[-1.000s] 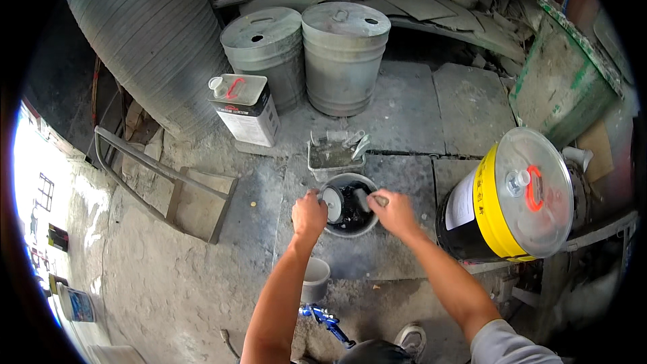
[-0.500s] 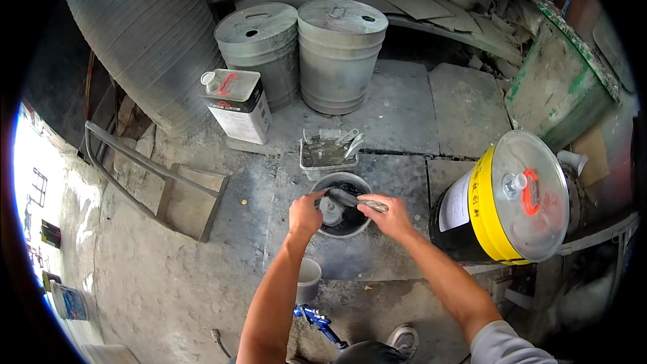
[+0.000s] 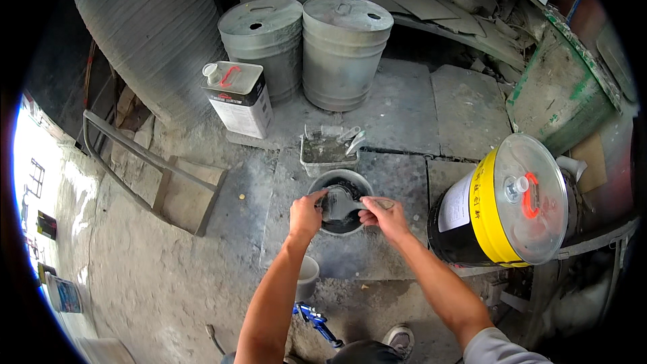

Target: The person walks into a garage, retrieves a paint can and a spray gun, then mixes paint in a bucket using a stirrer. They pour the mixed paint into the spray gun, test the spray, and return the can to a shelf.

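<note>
Both hands over the round dark bucket (image 3: 344, 178) at centre. Left hand (image 3: 306, 214) at its 8 o'clock rim, fingers closed on a flat grey scraper (image 3: 335, 203) lying across the black contents. Right hand (image 3: 383, 216) at 4 o'clock, curled on a thin handle; its tool end is hard to make out. Rectangular tray (image 3: 323, 155) touches the bucket at 12. Yellow-banded drum (image 3: 502, 202) at 3, base hidden. White cup (image 3: 309, 276) half hidden behind left forearm

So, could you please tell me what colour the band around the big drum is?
Yellow, on a black drum with a silver lid; the head view shows it.
</note>
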`<action>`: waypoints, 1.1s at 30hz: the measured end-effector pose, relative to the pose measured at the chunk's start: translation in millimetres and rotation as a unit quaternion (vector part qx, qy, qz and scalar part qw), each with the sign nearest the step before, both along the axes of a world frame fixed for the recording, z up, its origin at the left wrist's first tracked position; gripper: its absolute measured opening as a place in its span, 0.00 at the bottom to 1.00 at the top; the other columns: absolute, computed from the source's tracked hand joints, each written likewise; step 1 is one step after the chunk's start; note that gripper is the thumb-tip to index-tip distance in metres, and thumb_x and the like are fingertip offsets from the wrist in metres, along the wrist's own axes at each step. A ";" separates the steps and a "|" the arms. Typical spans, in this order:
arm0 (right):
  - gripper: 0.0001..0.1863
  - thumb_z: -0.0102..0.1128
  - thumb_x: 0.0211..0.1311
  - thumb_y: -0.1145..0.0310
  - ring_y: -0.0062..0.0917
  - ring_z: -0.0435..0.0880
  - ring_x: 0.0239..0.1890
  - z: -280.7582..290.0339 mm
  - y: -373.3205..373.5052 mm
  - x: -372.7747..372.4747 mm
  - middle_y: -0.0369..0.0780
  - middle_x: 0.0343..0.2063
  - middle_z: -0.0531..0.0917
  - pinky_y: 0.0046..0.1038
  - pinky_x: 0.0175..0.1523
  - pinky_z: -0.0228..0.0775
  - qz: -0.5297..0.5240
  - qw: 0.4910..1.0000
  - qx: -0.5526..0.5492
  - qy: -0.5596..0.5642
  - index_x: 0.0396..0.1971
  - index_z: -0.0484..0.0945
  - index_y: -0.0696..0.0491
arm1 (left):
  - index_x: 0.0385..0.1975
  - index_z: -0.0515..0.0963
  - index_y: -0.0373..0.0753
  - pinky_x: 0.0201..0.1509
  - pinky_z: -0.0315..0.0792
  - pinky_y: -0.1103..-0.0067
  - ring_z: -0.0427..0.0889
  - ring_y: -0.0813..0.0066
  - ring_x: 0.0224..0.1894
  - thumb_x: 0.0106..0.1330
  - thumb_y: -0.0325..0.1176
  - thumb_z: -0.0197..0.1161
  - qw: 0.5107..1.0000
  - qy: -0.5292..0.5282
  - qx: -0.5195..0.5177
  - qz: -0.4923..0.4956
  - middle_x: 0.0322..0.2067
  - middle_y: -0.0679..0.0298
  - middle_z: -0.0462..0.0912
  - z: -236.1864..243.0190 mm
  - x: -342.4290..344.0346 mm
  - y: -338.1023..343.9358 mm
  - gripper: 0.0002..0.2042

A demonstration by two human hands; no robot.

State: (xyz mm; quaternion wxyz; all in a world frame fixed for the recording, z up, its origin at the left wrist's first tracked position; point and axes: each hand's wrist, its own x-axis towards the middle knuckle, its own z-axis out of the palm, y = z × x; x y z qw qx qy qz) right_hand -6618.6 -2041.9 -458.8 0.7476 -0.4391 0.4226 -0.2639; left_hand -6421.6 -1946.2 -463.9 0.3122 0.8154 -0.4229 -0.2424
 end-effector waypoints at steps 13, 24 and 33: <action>0.11 0.67 0.57 0.64 0.39 0.83 0.28 33.3 -20.5 -5.7 0.42 0.25 0.85 0.35 0.36 0.75 0.270 0.774 -0.548 0.166 0.36 0.84 0.54 | 0.50 0.82 0.53 0.46 0.76 0.64 0.83 0.50 0.38 0.51 0.21 0.55 0.993 -0.097 0.042 -0.043 0.35 0.49 0.84 13.1 -0.5 -14.5 0.26; 0.16 0.65 0.59 0.58 0.28 0.85 0.29 11.4 -6.0 -17.6 0.44 0.28 0.86 0.27 0.36 0.74 0.066 0.919 -0.313 0.229 0.35 0.85 0.56 | 0.51 0.80 0.51 0.48 0.76 0.64 0.82 0.49 0.44 0.53 0.22 0.59 0.996 -0.083 0.029 -0.007 0.43 0.50 0.82 11.8 5.2 -6.4 0.24; 0.12 0.64 0.64 0.70 0.17 0.82 0.28 10.1 -7.8 -0.2 0.38 0.29 0.85 0.18 0.31 0.73 0.059 0.992 -0.107 -0.011 0.44 0.83 0.59 | 0.49 0.81 0.49 0.48 0.77 0.64 0.83 0.50 0.42 0.53 0.22 0.62 0.997 -0.079 -0.012 -0.008 0.38 0.49 0.84 6.6 5.6 -0.1 0.22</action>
